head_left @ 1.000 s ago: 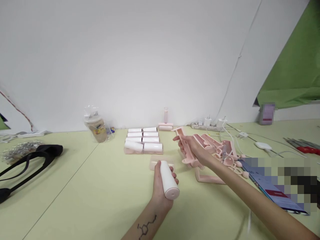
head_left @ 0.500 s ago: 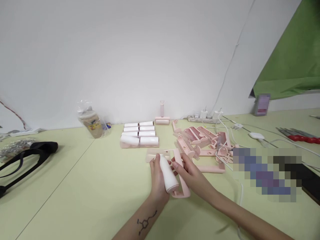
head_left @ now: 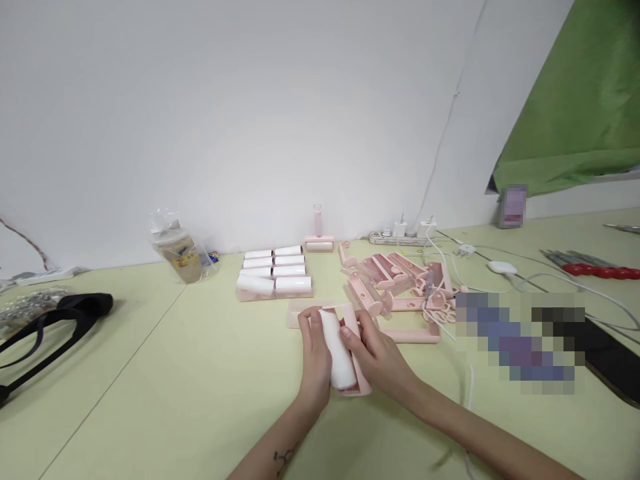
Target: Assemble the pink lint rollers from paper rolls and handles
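My left hand (head_left: pixel 315 353) is closed around a white lint roller refill (head_left: pixel 337 350), thumb along its upper end. My right hand (head_left: pixel 377 343) grips a pink lint roller frame (head_left: pixel 364 383) from the right, its thumb against the white roll. The roll lies tilted along the inside of the frame; whether it is seated at both ends I cannot tell. Just behind my hands a clear pinkish cover (head_left: pixel 296 315) rests on the table. Beyond it stand two columns of white rolls (head_left: pixel 293 287) in pink holders.
Loose pink frames and parts (head_left: pixel 367 293) are heaped right of centre. An assembled lint roller (head_left: pixel 319 241) stands by the wall near a power strip (head_left: pixel 400 239). White cables (head_left: pixel 470 380) run along the right. A bagged cup (head_left: pixel 183 257) and black strap-like item (head_left: pixel 75 317) are left.
The white roll and the pink frame have come together; the roll now sits within the frame's opening. My right thumb has moved onto the roll. The view has shifted slightly right.
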{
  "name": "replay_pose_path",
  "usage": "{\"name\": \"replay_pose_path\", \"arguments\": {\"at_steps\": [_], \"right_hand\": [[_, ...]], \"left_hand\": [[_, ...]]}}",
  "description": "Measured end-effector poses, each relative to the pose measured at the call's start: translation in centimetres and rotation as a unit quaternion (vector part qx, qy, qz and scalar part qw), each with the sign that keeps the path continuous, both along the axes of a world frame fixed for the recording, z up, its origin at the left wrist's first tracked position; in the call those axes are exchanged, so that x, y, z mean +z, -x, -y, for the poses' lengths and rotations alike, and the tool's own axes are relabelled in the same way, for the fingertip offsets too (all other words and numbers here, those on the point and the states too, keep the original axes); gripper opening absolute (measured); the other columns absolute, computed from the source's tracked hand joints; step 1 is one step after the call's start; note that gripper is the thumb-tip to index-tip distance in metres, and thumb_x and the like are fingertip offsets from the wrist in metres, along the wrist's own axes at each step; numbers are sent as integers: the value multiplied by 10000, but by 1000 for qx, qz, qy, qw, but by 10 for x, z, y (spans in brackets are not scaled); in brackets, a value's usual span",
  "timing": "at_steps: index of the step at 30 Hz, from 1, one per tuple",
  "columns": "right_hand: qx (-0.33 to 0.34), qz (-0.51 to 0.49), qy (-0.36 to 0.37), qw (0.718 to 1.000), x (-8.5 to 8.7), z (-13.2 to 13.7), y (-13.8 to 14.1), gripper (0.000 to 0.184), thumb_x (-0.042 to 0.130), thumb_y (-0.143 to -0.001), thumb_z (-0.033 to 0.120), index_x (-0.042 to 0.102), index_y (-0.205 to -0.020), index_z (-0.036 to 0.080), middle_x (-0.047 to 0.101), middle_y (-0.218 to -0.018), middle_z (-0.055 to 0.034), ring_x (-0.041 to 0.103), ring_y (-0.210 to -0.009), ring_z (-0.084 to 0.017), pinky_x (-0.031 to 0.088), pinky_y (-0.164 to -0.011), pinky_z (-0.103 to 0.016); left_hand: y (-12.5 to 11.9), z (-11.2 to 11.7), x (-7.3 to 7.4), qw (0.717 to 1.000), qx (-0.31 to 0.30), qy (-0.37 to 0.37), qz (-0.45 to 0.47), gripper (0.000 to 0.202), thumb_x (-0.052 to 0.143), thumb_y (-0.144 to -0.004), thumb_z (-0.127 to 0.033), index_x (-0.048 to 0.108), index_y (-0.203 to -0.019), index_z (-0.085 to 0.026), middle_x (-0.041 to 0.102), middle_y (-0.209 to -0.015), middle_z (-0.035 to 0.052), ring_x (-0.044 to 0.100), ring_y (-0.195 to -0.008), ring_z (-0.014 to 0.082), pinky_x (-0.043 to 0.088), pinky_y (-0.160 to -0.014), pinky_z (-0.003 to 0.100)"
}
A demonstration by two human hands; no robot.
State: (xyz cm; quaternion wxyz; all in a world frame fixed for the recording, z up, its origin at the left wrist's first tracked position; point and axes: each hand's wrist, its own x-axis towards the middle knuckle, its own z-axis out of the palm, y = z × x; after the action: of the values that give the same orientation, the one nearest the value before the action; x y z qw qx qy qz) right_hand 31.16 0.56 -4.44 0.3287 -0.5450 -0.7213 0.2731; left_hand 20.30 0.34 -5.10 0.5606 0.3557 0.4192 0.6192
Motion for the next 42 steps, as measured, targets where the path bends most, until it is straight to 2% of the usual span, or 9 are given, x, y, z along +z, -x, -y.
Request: {"name": "replay_pose_path", "arguments": {"at_steps": [4,8,16,21,27,30,35,38,42], "right_hand": [[-7,74,-66,995,4,-7,-8,310,316,-868,445,355,-1026,182,553,-639,17,552,-550,-174,341,-491,-241],[46,129,-96,986,16,-14,-24,212,393,-844,367,490,-931,200,578,-721,-4,554,-629,-157,355,-527,-233],[213,328,-119,913,17,8,-27,181,568,-601,283,586,-721,148,627,-688,-58,557,-567,-195,244,-463,-250],[276,293,-110,909,5,27,-24,115,501,-634,170,547,-737,150,611,-730,-55,540,-608,-172,320,-513,-241],[289,216,-83,929,7,31,-23,140,492,-587,92,506,-707,164,574,-714,-28,504,-616,-134,362,-546,-214],[263,189,-26,946,16,24,-29,138,587,-601,215,527,-719,175,559,-689,-8,489,-583,-130,360,-510,-218],[231,83,147,958,20,3,-46,512,645,-653,416,489,-1094,208,579,-936,-43,556,-828,-177,446,-694,-274],[267,-87,183,942,3,-7,-35,616,676,-658,423,380,-1157,218,533,-1092,-62,519,-1000,-177,412,-862,-309],[273,-305,174,896,-20,-17,-9,471,636,-720,417,378,-1060,216,561,-1017,-51,567,-917,-161,444,-808,-316]], "left_hand": [[6,-3,0,994,-80,-33,-64,411,575,-736,-461,333,-984,-240,561,-778,-12,566,-654,142,436,-582,223],[19,-3,1,965,-197,-30,-171,549,710,-618,-292,297,-975,-238,565,-809,-12,557,-682,145,427,-581,217],[40,19,3,798,-266,-69,-536,528,740,-514,-328,498,-976,-249,604,-805,23,548,-691,239,299,-502,218],[43,34,11,735,-325,-84,-589,408,665,-586,-242,495,-957,-251,614,-834,35,563,-666,240,282,-491,232],[54,39,22,720,-346,-110,-592,235,625,-658,-254,537,-875,-257,617,-748,8,556,-617,214,274,-478,231],[58,35,21,743,-332,-110,-571,416,664,-599,-190,543,-986,-283,639,-789,2,580,-662,222,312,-498,227],[59,24,17,849,-236,-77,-466,488,611,-661,-253,472,-1128,-260,631,-867,18,581,-717,193,418,-601,241],[47,14,16,903,-142,-94,-394,411,587,-694,-285,449,-1076,-228,594,-967,28,564,-837,186,433,-731,267],[39,-11,7,957,-63,-116,-259,607,568,-695,-470,324,-1192,-220,492,-1171,91,515,-1006,228,412,-844,332]]}}
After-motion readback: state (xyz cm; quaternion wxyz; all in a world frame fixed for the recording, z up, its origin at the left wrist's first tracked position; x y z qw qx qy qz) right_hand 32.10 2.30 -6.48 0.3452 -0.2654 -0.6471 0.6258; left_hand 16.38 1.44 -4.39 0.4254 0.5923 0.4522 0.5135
